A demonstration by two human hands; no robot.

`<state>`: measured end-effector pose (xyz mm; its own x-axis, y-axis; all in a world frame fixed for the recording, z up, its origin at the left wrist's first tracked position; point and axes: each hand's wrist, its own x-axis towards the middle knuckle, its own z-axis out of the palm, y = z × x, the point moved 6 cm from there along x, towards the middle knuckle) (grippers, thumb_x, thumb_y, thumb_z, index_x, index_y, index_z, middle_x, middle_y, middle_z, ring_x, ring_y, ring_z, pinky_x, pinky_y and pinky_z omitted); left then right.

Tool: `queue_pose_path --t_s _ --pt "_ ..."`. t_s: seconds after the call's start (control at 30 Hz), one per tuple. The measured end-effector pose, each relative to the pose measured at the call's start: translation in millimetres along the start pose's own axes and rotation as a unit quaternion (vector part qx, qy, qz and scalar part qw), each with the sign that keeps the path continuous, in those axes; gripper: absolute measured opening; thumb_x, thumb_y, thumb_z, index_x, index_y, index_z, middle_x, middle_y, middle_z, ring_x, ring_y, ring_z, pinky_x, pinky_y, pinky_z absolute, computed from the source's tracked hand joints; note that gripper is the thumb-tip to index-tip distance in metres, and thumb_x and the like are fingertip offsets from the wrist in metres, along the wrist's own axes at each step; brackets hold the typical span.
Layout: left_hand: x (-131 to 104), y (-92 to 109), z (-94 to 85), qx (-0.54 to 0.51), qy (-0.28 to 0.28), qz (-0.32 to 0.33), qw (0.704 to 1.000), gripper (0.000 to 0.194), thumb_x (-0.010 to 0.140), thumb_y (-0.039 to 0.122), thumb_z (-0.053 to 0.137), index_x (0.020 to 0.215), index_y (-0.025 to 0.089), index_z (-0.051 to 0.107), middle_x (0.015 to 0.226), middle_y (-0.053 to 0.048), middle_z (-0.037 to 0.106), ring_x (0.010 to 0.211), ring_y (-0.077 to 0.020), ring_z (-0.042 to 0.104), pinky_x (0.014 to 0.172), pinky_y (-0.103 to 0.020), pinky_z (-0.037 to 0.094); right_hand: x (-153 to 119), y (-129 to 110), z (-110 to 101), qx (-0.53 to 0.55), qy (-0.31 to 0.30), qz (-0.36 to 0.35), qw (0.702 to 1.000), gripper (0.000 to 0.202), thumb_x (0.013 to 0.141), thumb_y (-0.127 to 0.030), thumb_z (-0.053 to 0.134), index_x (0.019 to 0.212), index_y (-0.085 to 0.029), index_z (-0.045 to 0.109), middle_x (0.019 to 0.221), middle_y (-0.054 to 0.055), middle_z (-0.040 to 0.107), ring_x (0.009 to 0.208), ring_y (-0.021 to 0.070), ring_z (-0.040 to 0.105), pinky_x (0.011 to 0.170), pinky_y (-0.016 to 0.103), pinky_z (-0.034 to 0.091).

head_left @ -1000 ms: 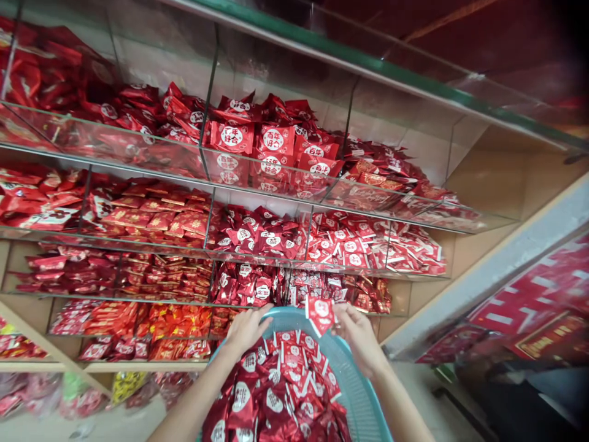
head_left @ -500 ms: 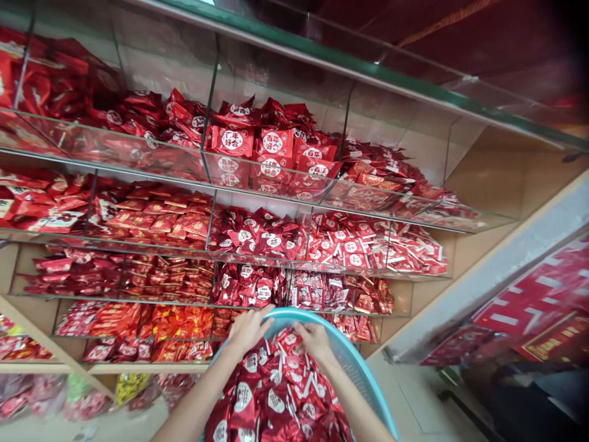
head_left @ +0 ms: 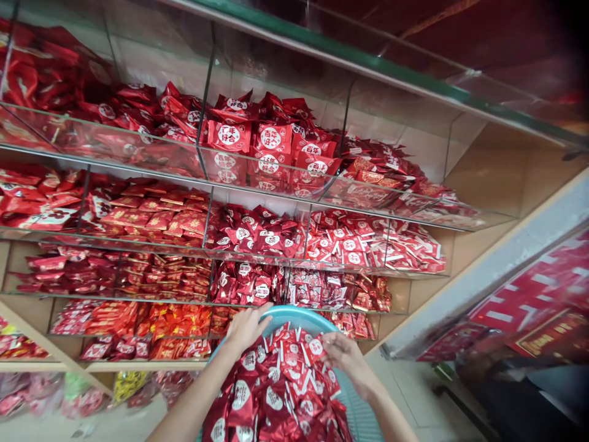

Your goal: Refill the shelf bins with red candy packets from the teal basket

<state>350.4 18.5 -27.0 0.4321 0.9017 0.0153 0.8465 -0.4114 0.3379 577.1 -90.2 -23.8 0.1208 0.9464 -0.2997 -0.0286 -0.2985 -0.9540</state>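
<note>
A light-blue plastic basket (head_left: 288, 313) holds a heap of small sweet packets. The dark red packets (head_left: 273, 399) with white oval labels lie mostly to the left and front. Smaller red-and-white packets (head_left: 294, 353) lie at the back and right. My left hand (head_left: 246, 331) grips the basket's rim at its far left, with the thumb along the edge. At the basket's right side, my right hand (head_left: 347, 356) has loosely bent fingers, apart from one another. Its fingertips touch or nearly touch a red-and-white packet at the heap's edge; no packet shows in its grasp.
Ahead rise tiered shelves with glass dividers (head_left: 207, 92), filled with red packets (head_left: 271, 138) and orange ones (head_left: 175, 319). Clear bags (head_left: 85, 393) lie below at left. A wall edge (head_left: 460, 288) and red printed goods (head_left: 519, 294) stand at right, above a tiled floor (head_left: 405, 393).
My right hand has drawn back from the middle of the heap to the right side, uncovering red-and-white packets. My left hand stays at the rim. The view has shifted slightly.
</note>
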Motion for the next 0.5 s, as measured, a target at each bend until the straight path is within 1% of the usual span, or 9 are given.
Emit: queue_pose_path --t_s 0.1,0.17,0.27,0.33,0.4,0.43,0.47,0.5 --pt "1 -1 1.2 -0.001 0.007 0.003 1.000 0.048 0.084 0.054 0.024 0.126 0.037 0.037 0.098 -0.005 0.065 0.089 -0.0222 0.060 0.076 -0.033 0.043 -16 11 -1 -0.038 -0.060 0.044 0.997 0.031 0.062 -0.042 0.065 0.079 -0.018 0.054 0.071 -0.002 0.057 0.058 0.0126 0.058 0.054 0.025 0.045" --pt "1 -1 1.4 0.000 0.010 0.005 1.000 0.047 0.083 0.054 0.025 0.126 0.037 0.037 0.099 -0.005 0.064 0.089 -0.0226 0.060 0.076 -0.033 0.043 -24 21 0 -0.058 -0.085 0.069 0.992 0.029 0.063 -0.040 0.064 0.079 -0.018 0.053 0.072 -0.002 0.056 0.058 0.0126 0.059 0.053 0.025 0.044" --pt "1 0 0.7 0.002 0.011 0.009 1.000 0.047 0.084 0.054 0.025 0.126 0.037 0.038 0.099 -0.005 0.064 0.089 -0.0227 0.060 0.075 -0.033 0.043 -29 35 5 -0.076 -0.102 0.082 0.989 0.029 0.064 -0.040 0.062 0.078 -0.018 0.050 0.075 -0.002 0.055 0.060 0.0129 0.060 0.054 0.024 0.044" --pt "0 1 -0.6 0.002 0.013 0.009 1.000 0.047 0.084 0.054 0.025 0.126 0.036 0.038 0.098 -0.004 0.065 0.088 -0.0224 0.060 0.075 -0.033 0.043 -29 45 7 -0.106 -0.100 0.087 0.985 0.030 0.064 -0.043 0.059 0.080 -0.019 0.048 0.079 -0.001 0.055 0.057 0.0134 0.060 0.051 0.024 0.043" --pt "0 2 -1.7 0.002 0.010 0.007 1.000 0.047 0.084 0.054 0.024 0.126 0.037 0.038 0.096 -0.004 0.065 0.088 -0.0225 0.060 0.074 -0.032 0.043 -27 50 3 -0.200 -0.070 0.078 0.974 0.029 0.065 -0.044 0.055 0.081 -0.021 0.046 0.077 -0.001 0.056 0.053 0.0136 0.058 0.046 0.024 0.041" --pt "0 2 -2.1 0.002 0.007 0.006 1.000 0.048 0.084 0.054 0.024 0.126 0.036 0.038 0.095 -0.005 0.065 0.088 -0.0225 0.060 0.074 -0.032 0.043 -25 47 -1 -0.270 -0.038 0.058 0.960 0.027 0.067 -0.043 0.053 0.081 -0.021 0.047 0.075 -0.001 0.056 0.053 0.0141 0.057 0.046 0.024 0.039" --pt "0 2 -2.3 0.002 0.004 0.004 1.000 0.048 0.084 0.054 0.024 0.126 0.036 0.037 0.095 -0.005 0.065 0.088 -0.0225 0.060 0.073 -0.032 0.043 -23 41 -5 -0.345 0.004 0.027 0.938 0.024 0.068 -0.041 0.051 0.082 -0.022 0.048 0.073 -0.001 0.057 0.054 0.0149 0.057 0.048 0.025 0.039" --pt "0 2 -2.5 0.003 0.001 0.001 1.000 0.049 0.084 0.054 0.024 0.127 0.035 0.037 0.095 -0.005 0.065 0.088 -0.0225 0.060 0.073 -0.031 0.043 -22 30 -8 -0.412 0.049 -0.012 0.910 0.023 0.070 -0.040 0.050 0.084 -0.022 0.049 0.070 0.000 0.057 0.058 0.0159 0.057 0.051 0.025 0.038"
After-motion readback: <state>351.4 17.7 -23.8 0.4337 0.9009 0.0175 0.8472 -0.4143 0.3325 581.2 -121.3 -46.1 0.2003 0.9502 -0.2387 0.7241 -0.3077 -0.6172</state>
